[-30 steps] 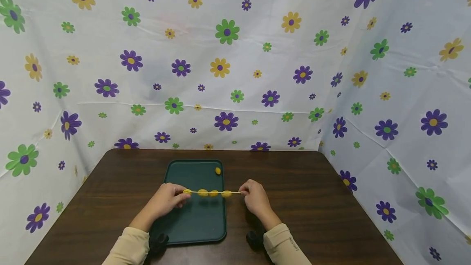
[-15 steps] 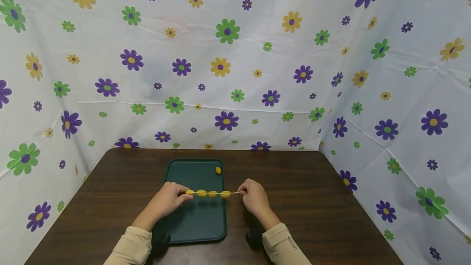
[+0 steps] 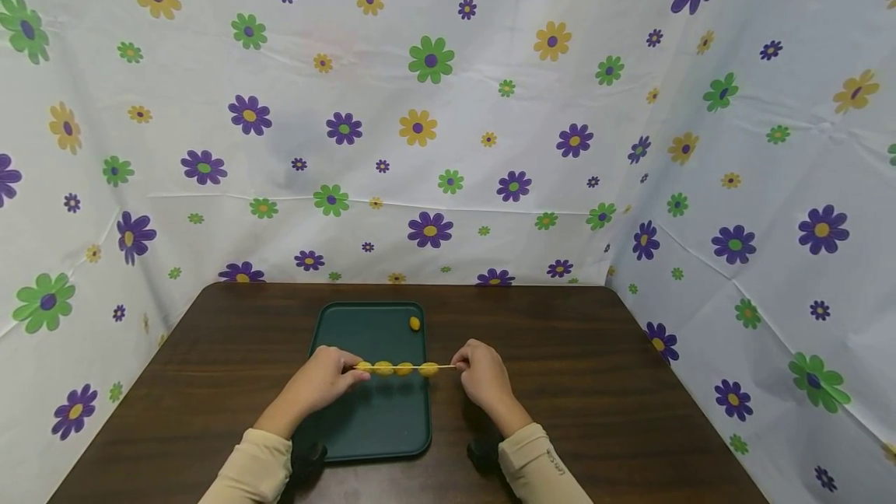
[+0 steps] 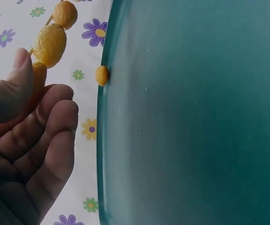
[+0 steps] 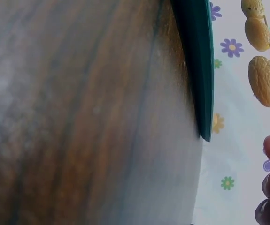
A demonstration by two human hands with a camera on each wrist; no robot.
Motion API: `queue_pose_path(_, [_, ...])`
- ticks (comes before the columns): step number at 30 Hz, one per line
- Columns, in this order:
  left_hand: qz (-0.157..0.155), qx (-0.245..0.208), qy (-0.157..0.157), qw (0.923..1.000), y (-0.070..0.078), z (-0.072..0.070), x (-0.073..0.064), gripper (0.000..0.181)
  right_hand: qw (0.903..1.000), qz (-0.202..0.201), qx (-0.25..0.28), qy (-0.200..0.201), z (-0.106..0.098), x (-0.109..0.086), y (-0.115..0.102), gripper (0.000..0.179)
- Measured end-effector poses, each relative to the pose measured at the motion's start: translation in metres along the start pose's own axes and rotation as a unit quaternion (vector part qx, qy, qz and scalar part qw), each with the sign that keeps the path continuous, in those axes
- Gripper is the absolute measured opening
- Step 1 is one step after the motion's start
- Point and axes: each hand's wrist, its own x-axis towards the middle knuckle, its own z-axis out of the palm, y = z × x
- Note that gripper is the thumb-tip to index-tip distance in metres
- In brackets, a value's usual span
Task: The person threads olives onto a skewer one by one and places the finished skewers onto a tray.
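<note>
Over the green tray [image 3: 374, 430], a thin wooden skewer [image 3: 446, 366] runs level from hand to hand. Several wrinkled, oval yellow fruits [image 3: 404, 369] are threaded on it. My left hand [image 3: 323, 378] pinches the leftmost fruit [image 4: 39, 77] between thumb and fingers, which partly cover it in the left wrist view. At the other end, my right hand [image 3: 484, 376] pinches the bare tip of the skewer. A short bare stretch lies between those fingers and the nearest fruit [image 5: 263, 81].
One loose yellow fruit [image 3: 415, 323] lies in the tray's far right corner. The tray rests on a dark wooden table [image 3: 560, 379]. Flower-patterned white cloth [image 3: 448, 146] surrounds the table at the back and sides.
My left hand has moved slightly right, bringing the leftmost fruit closer to its neighbour on the skewer. My right hand keeps its pinch and has barely moved. The loose fruit stays put.
</note>
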Motion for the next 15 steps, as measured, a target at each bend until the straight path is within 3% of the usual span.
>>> queue_pose_path(10, [-0.029,-0.067,0.013,0.9973,-0.012,0.001,-0.001,0.016,0.9969,-0.006,0.077,-0.012,0.002,0.001,0.002,0.016])
queue_pose_path(15, [-0.042,-0.108,0.019,0.9931,-0.014,-0.001,-0.002,0.032,0.9959,-0.006,0.090,-0.007,0.003,0.001,0.002,0.016])
